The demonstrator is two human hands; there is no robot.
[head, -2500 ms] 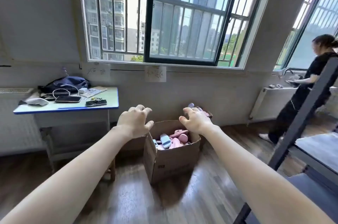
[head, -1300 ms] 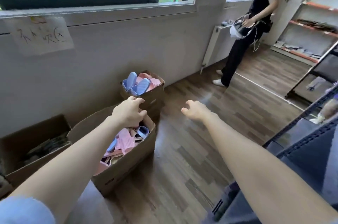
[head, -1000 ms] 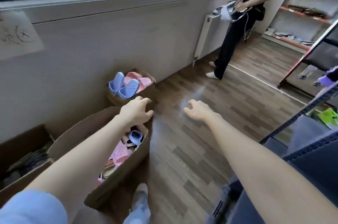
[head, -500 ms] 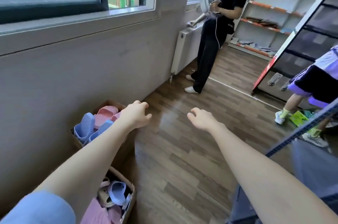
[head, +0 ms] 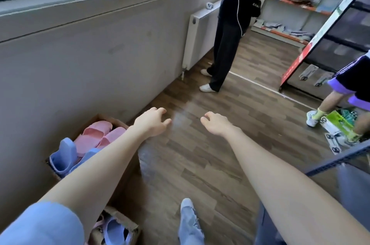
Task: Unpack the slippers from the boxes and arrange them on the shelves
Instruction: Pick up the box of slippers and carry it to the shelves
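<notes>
Scanning left to right. Against the wall at left: far box, open, packed with pink slippers and blue slippers, one blue standing on end. Partly hidden behind the left forearm. At the bottom edge: near box, only a corner in view, with one more blue slipper inside. Apparently the box with both hands at its rim 2.5 s ago, now let go and left at the frame edge after a swing right along the wall.

Left hand: empty, fingers loosely curled, hanging over bare floor just past the far box, touching nothing. Right hand: likewise empty, fingers slack and slightly bent, well apart from either box. Same slack pose through the last second, with no slipper taken up.

Below centre: own leg in pale jeans, looks mid-step. Further right: grey shelf edge cutting the lower right corner, no slippers on the visible part. Background: person in black by the radiator, and a person in purple near a green packet on the floor.

Judgement: unpacking not yet started. Either passing over the near box for the far one, or turning toward the shelf; cannot tell which. All visible slippers in boxes. Next need: reach down and left for a pair.
</notes>
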